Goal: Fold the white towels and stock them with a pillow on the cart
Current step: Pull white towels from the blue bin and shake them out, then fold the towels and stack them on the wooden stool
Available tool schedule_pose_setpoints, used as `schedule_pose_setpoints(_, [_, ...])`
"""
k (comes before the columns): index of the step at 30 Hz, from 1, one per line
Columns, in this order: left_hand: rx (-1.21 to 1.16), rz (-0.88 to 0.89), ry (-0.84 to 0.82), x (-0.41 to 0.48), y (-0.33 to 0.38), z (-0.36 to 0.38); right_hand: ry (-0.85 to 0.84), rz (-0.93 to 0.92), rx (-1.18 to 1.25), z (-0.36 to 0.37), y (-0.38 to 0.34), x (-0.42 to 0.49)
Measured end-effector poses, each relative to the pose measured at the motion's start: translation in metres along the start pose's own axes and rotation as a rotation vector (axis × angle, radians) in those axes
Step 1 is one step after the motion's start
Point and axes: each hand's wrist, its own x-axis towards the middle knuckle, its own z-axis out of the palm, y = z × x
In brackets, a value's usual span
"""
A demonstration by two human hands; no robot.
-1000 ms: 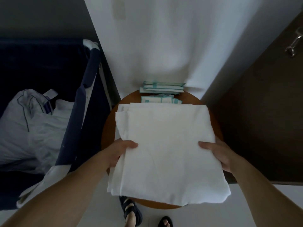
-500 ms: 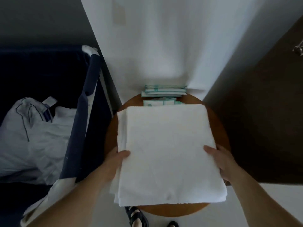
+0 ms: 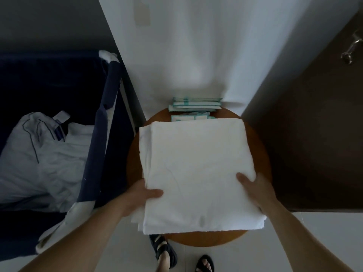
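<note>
Two hands, left hand (image 3: 141,195) and right hand (image 3: 253,186), pinch the folded white towel (image 3: 196,169) at its side edges over the round wooden table (image 3: 257,138); soft, light, floppy, likely best supported underneath.

Folded white towel stack (image 3: 198,173) sits on a round wooden table (image 3: 259,154), near edge overhanging the table's front rim. Left hand (image 3: 141,195) grips the stack's left side, thumb on top, fingers hidden under the layers. Right hand (image 3: 253,185) holds the right side the same way, thumb on top. Layer edges stagger along the left side. Behind the stack, against the white wall (image 3: 196,55): teal-and-white packets (image 3: 194,105), piled flat. Left of the table: navy fabric cart (image 3: 102,134) with crumpled white linen (image 3: 39,158) inside. Right: dark wooden door (image 3: 314,124), metal handle (image 3: 351,50). Sandalled feet (image 3: 165,252) on pale floor below the table.
</note>
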Motion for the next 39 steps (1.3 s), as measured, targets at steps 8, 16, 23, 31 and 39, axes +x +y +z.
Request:
schedule_pose_setpoints(8, [0.182,0.002,0.286,-0.003,-0.034,0.019,0.079,-0.07,-0.207,0.014,0.026,0.0])
schedule_pose_setpoints(16, [0.483,-0.034,0.407,-0.001,-0.03,0.035,0.161,-0.181,-0.242,0.016,0.034,0.008])
schedule_pose_setpoints(23, [0.713,-0.014,0.46,-0.012,-0.04,0.052,0.194,-0.205,-0.38,0.02,0.03,0.004])
schedule_pose_setpoints(31, [1.584,-0.15,-0.103,-0.058,-0.021,0.06,-0.167,-0.363,-0.964,0.029,0.037,-0.054])
schedule_pose_setpoints(39, [1.068,0.121,0.026,-0.107,0.065,0.005,-0.008,-0.523,-0.913,0.052,-0.083,-0.092])
